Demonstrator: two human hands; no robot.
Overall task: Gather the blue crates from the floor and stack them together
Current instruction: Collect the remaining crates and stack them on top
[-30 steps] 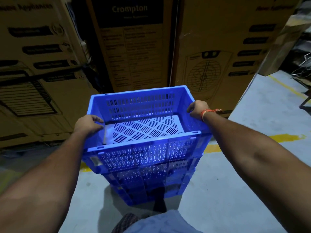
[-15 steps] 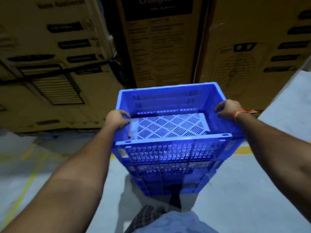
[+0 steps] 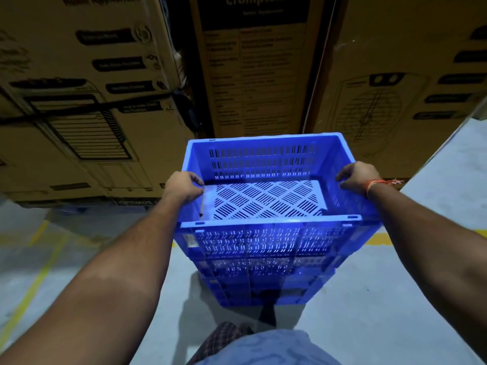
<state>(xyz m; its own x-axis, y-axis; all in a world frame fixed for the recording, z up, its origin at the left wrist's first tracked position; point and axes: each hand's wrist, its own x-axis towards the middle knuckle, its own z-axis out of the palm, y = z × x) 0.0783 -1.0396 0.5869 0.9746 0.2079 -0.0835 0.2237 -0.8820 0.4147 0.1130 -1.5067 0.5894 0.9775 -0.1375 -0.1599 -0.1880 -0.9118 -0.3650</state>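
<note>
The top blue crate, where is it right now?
In the head view, the top blue crate sits centre frame on a stack of blue crates, gripped at its side rims by the left hand and right hand, before the cardboard boxes.

- Your head camera is looking forward and down, close over the blue crates (image 3: pixel 266 241).
- It is facing cardboard boxes (image 3: pixel 253 75) nearby.

The blue crates (image 3: pixel 266 241) are slotted plastic with a slight sheen; the cartons (image 3: pixel 79 101) behind are matt printed cardboard; the floor (image 3: pixel 395 299) is smooth grey concrete with painted yellow lines.
</note>
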